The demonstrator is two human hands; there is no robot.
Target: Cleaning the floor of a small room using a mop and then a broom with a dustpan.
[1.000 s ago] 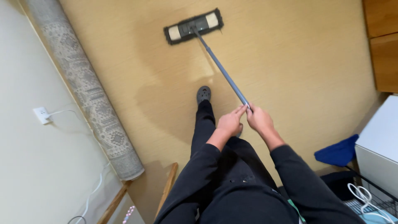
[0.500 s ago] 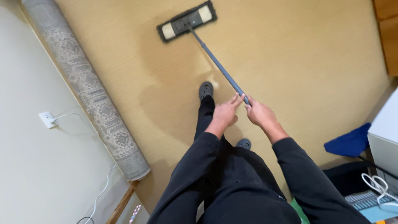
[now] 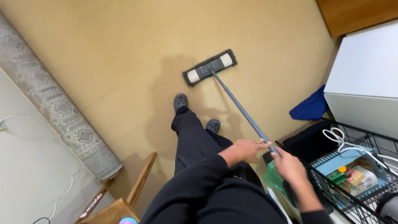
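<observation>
A flat mop with a dark head (image 3: 210, 67) rests on the tan floor (image 3: 103, 62), its grey handle (image 3: 240, 110) slanting down to my hands. My left hand (image 3: 246, 150) grips the handle near its upper end. Just behind it, my right hand (image 3: 290, 166) is closed around the handle's end. A darker damp patch (image 3: 174, 95) spreads on the floor beside the mop head. My dark shoes (image 3: 180, 101) stand just below the mop head, and I wear black trousers and sleeves.
A rolled patterned rug (image 3: 54, 112) lies along the left wall. A white appliance (image 3: 365, 79) and blue cloth (image 3: 311, 107) are at right, above a black wire basket (image 3: 356, 170) of items. Wooden chair parts (image 3: 124, 199) sit at the bottom left.
The mop head has been pulled back toward my feet and to the right. My hands moved lower and right, and the view swung toward the wire basket.
</observation>
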